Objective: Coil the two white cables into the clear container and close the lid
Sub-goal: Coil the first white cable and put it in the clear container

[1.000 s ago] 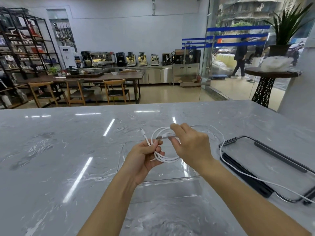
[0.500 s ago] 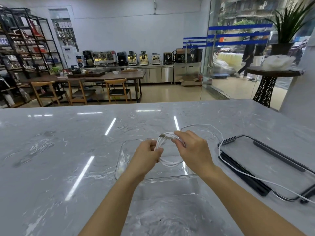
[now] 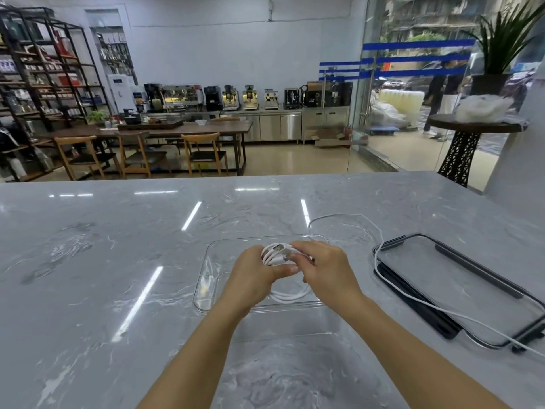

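A coiled white cable [image 3: 277, 255] is pinched between my left hand [image 3: 253, 276] and my right hand [image 3: 327, 273], its metal plug showing at the top of the bundle. Loops of the coil hang down below my palms. Both hands hover over the clear container [image 3: 206, 278], which lies open on the marble counter. A second white cable [image 3: 380, 252] trails loose from behind the container, across the lid, towards the right edge. The clear lid [image 3: 460, 281] with black rim lies flat to the right.
The grey marble counter [image 3: 118, 246] stretches wide to the left and in front. A side table with a plant [image 3: 474, 125] stands beyond the counter's far right corner. A café room with tables and chairs lies behind.
My hands have drawn together and lowered towards the container. The wide loop has been gathered into a tight bundle, and the free plug end is now tucked against the coil.
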Tool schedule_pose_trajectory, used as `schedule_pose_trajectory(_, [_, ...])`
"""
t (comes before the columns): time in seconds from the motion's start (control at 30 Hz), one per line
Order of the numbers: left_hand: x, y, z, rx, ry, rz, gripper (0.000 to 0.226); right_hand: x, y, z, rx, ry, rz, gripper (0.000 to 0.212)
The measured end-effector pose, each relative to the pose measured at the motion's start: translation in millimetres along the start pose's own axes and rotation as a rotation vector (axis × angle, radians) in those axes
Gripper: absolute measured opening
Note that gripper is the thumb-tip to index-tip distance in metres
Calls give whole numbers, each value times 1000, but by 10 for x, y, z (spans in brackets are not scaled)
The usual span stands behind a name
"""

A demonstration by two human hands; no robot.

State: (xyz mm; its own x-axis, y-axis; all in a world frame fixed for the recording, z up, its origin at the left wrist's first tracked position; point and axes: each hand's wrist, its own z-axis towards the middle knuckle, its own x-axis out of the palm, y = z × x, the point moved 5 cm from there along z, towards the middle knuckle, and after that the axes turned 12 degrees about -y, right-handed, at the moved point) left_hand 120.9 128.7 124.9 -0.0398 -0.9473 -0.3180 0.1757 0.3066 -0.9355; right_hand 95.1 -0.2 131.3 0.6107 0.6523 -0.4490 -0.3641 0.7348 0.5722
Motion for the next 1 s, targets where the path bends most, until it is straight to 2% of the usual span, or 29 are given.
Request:
schedule_pose_trajectory(0.1, [-36, -41, -33, 96, -159, 82, 36, -52, -6, 19, 70, 7, 77, 12])
schedule_pose_trajectory(0.23, [-54, -179, -167, 358, -462, 431, 34, -95, 22, 23, 59, -3, 57, 15])
schedule_pose_trajectory(0.27, [-42, -183, -186, 395, -498, 463, 41, -102, 21, 28, 51, -7, 36, 15])
schedule_pose_trajectory(0.33, [-8, -173, -189, 442, -503, 430, 36, -121, 0, 31, 53, -24, 7, 14])
schedule_pose_trajectory(0.43, [-20, -159, -142, 310, -454, 222, 24, -138, -44, 2, 89, -36, -10, 14])
schedule_pose_trajectory(0.63, [32, -47, -75, -276, -304, -516, 33, -191, -10, 11, 93, -61, -31, 15])
schedule_pose_trajectory(0.73, [15, 3, -42, -486, -165, -752, 20, -193, -3, 2, 100, -39, -56, 14])
schedule_pose_trajectory(0.8, [-6, 35, -29, -500, -45, -699, 10, -187, -43, -8, 173, -9, -21, 11])
schedule_pose_trajectory(0.87, [-11, 84, -42, -471, -2, -595, 13, -163, -75, -18, 250, 39, 3, 11])
schedule_pose_trajectory(1.0, [-56, 123, -65, -337, -140, -495, 27, -86, -79, -32, 332, 84, 32, 12])
